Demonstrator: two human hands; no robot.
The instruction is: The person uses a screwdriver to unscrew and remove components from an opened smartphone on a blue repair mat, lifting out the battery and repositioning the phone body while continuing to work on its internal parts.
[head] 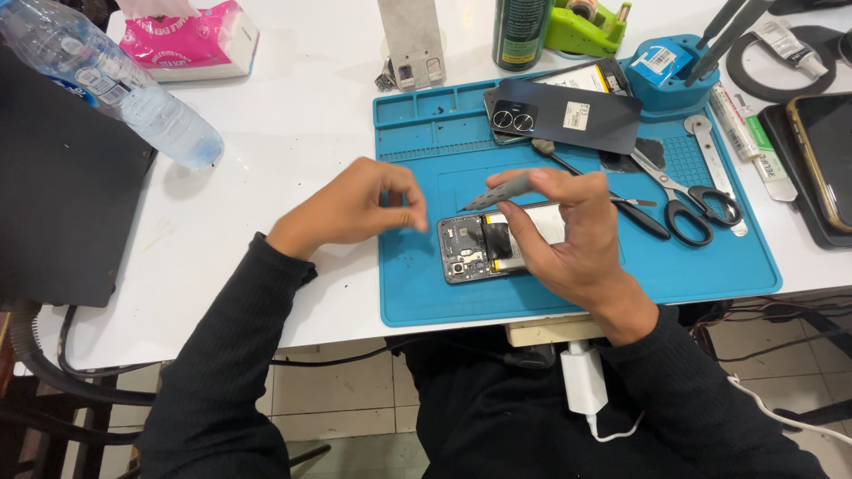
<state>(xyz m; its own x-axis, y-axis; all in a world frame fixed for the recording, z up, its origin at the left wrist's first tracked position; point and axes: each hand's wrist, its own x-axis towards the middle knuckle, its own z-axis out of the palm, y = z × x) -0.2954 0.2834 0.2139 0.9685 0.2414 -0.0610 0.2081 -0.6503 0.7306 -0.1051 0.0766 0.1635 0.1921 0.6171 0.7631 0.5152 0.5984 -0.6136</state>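
An opened phone (475, 248) with its back removed lies on a blue work mat (710, 266), circuit board and battery exposed. My right hand (572, 235) hovers over its right half and holds a slim grey screwdriver (501, 189) whose tip points left, above the phone's top end. My left hand (355, 208) floats just left of the phone with thumb and fingertips pinched together; whether something tiny sits between them I cannot tell. The phone's dark back cover (564, 115) rests at the mat's far edge.
Black-handled scissors (688, 200), tweezers and a metal pry tool (714, 168) lie on the mat's right side. A water bottle (115, 84), pink tissue pack (191, 40), green tape dispenser (586, 27), dark can (519, 31) and another phone (821, 160) surround it.
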